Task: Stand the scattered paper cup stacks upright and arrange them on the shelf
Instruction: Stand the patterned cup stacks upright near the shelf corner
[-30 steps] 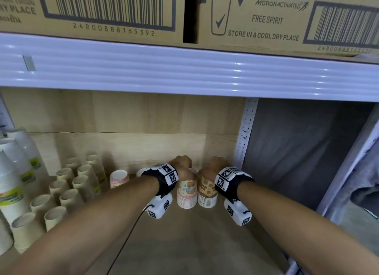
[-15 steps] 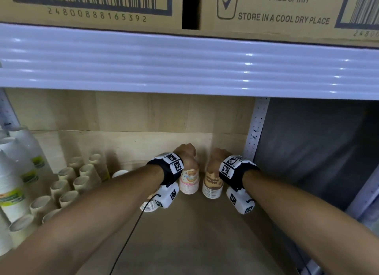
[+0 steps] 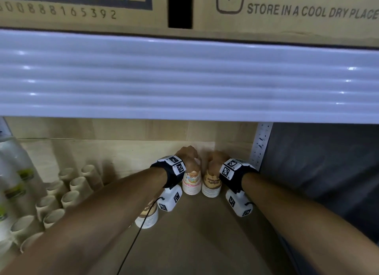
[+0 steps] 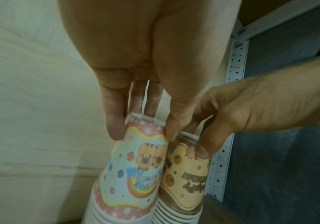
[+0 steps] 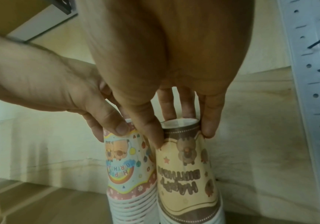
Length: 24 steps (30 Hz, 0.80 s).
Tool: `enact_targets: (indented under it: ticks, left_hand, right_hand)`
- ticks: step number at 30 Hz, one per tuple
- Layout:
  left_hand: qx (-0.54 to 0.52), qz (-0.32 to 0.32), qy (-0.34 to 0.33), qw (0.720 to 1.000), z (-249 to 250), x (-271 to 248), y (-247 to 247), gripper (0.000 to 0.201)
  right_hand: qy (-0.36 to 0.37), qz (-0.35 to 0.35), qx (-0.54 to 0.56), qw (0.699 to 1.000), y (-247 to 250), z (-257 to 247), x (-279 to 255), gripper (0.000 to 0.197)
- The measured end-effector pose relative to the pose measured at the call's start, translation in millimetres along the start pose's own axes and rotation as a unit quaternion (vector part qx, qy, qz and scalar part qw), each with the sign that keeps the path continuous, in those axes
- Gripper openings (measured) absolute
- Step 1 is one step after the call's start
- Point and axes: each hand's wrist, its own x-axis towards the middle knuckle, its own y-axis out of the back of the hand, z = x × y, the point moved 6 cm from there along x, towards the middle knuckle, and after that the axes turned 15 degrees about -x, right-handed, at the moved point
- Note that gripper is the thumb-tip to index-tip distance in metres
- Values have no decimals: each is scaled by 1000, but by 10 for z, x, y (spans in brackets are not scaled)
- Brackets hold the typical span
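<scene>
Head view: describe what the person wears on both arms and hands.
Both forearms are bare, with no sleeves or gloves. The left hand and right hand each have a black wrist band topped with white square-code tags. A white camera block with more tags hangs under each wrist; a thin black cable trails from the left one.

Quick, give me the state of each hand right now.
Left hand: fingertips grip the top of the pink rainbow paper cup stack.
Right hand: fingertips grip the top of the brown-and-cream paper cup stack.
</scene>
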Motion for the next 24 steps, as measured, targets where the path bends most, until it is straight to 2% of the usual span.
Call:
enact_targets:
  ticks: [3,7,12,16,18,21,22,24]
  left_hand:
    - [-6,-12,6,1000,-37,63,-45,48]
    - [-8,-10,12,1000,-86,98,-67,53]
    - [-8,-11,13,1000,-108,137,-59,56]
    - [-4,-6,15,1000,-117,150,-74,52]
    - [-12,2,13,1000,-109,128,-57,60]
    - [-12,12,13,1000,-64,18,81,68]
    - [-8,11,13,1000,-37,-43,163,68]
    - [19,7,13,1000,24,-197,363,67]
  right_hand:
    - [9,-17,14,1000,-24,-16,47,39]
    - [13,-20,2,1000,-12,-48,55,31]
    - [14,-45,12,999,-251,87,363,31]
    - [-3,7,25,1000,-75,41,171,22]
    - [-11,14,43,999,-10,25,62,19]
    - [-12,43,36,998,94,-10,-6,36]
    - [-6,52,26,998,145,-41,1,35]
    - [5,49,-10,999,284,-167,-7,17]
